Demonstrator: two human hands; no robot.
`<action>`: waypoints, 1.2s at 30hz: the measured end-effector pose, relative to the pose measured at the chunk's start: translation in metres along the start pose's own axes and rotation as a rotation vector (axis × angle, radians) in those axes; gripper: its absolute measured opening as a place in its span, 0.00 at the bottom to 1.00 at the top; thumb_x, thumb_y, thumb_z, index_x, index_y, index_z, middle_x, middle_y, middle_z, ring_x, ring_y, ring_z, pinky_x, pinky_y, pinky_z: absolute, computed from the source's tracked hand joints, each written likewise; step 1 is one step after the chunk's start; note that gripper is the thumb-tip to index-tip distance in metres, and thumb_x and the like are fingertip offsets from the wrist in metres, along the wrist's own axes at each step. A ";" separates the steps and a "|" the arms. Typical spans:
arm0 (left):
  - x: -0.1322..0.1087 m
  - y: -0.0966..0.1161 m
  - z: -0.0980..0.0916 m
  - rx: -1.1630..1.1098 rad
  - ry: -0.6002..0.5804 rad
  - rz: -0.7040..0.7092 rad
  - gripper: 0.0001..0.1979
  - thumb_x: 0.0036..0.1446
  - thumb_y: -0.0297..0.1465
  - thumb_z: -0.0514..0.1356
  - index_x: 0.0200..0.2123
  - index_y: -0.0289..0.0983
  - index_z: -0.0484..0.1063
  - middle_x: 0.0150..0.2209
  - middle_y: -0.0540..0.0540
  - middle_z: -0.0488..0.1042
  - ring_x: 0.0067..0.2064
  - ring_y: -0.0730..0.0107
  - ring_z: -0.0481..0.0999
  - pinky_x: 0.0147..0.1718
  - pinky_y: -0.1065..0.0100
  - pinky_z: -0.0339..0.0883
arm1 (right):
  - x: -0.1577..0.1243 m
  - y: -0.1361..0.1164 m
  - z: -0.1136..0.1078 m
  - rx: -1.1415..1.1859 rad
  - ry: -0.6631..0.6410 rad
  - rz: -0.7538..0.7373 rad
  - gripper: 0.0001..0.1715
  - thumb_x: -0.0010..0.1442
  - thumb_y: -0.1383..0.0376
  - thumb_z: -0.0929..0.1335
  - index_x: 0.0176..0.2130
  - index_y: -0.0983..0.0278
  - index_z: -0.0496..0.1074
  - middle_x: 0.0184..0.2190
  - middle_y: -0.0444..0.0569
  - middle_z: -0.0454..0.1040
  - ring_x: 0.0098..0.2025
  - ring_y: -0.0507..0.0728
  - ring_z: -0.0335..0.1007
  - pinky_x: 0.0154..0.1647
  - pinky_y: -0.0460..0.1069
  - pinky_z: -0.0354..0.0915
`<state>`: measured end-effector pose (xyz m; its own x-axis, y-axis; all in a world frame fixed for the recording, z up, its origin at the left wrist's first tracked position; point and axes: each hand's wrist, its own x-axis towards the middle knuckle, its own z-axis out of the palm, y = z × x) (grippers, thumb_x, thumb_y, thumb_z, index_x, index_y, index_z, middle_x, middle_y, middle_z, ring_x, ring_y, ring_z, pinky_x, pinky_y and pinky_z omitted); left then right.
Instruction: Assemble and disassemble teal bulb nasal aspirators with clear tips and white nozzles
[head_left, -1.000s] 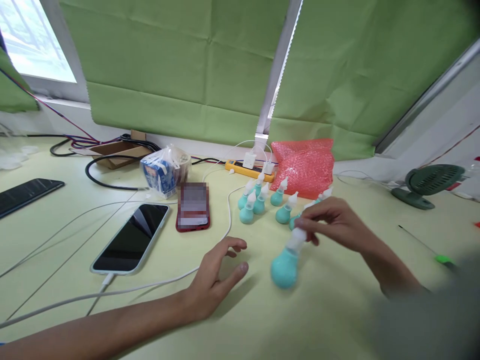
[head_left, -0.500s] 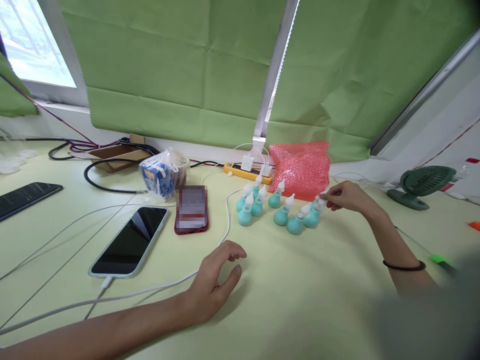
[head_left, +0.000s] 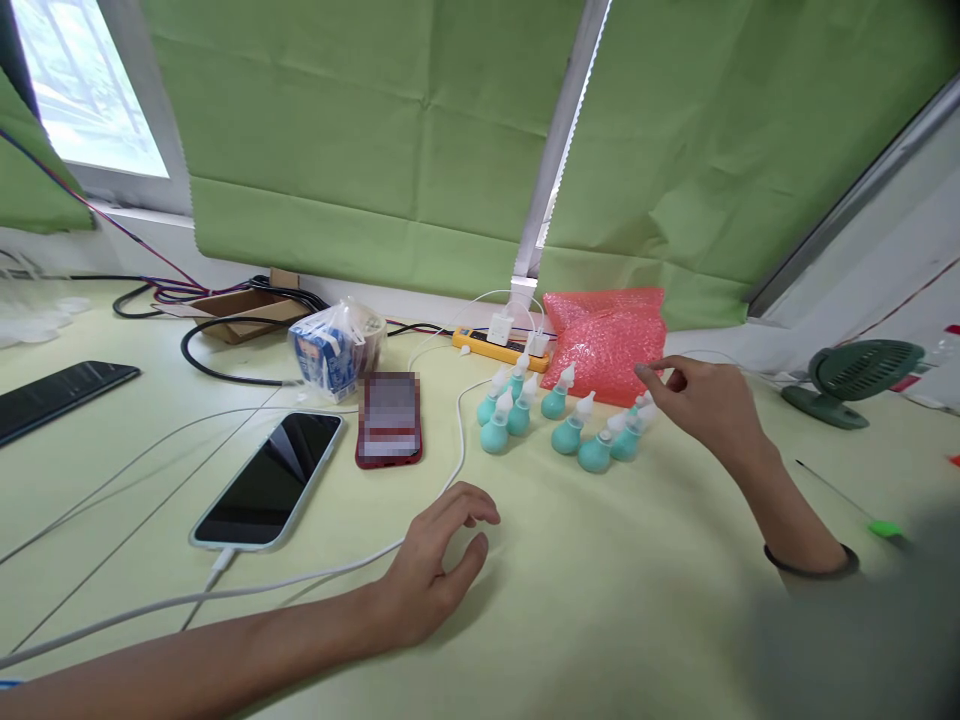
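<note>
Several teal nasal aspirators point(head_left: 494, 435) with clear pointed tips stand in two loose clusters on the pale yellow table. My right hand point(head_left: 701, 405) hovers just right of the right-hand cluster, thumb and forefinger loosely bent, with nothing visible in it. Its fingertips are near the rightmost nasal aspirator point(head_left: 626, 442), which stands partly behind another one. The front nasal aspirator point(head_left: 595, 455) of that cluster has a short, blunt top without a long tip. My left hand point(head_left: 439, 560) rests on the table in front, fingers curved and apart, holding nothing, beside a white cable point(head_left: 330, 573).
Behind the aspirators lie a red bubble-wrap pouch point(head_left: 600, 345) and a yellow power strip point(head_left: 491, 349). To the left are a red-cased phone point(head_left: 388, 420), a charging phone point(head_left: 270, 485), another dark phone point(head_left: 64, 395) and a bagged blue package point(head_left: 330, 350). A green fan point(head_left: 862, 375) stands right.
My right hand has let go of the rightmost aspirator's tip and moved up and right, away from it. My left hand keeps its place. The view has shifted slightly.
</note>
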<state>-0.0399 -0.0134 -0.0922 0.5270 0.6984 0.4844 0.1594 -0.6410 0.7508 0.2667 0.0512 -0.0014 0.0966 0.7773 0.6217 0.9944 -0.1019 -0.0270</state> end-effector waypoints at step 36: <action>0.001 -0.006 0.003 -0.100 -0.252 -0.048 0.02 0.44 0.25 0.53 0.24 0.33 0.64 0.23 0.51 0.64 0.26 0.73 0.64 0.24 0.74 0.59 | -0.106 -0.165 0.004 0.811 0.356 -0.849 0.07 0.46 0.69 0.64 0.21 0.64 0.60 0.10 0.38 0.59 0.14 0.47 0.49 0.16 0.45 0.47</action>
<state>-0.0374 -0.0099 -0.0974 0.7140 0.6178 0.3293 0.1127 -0.5657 0.8169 0.0923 -0.0117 -0.0662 -0.4853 0.1829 0.8550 0.4865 0.8690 0.0902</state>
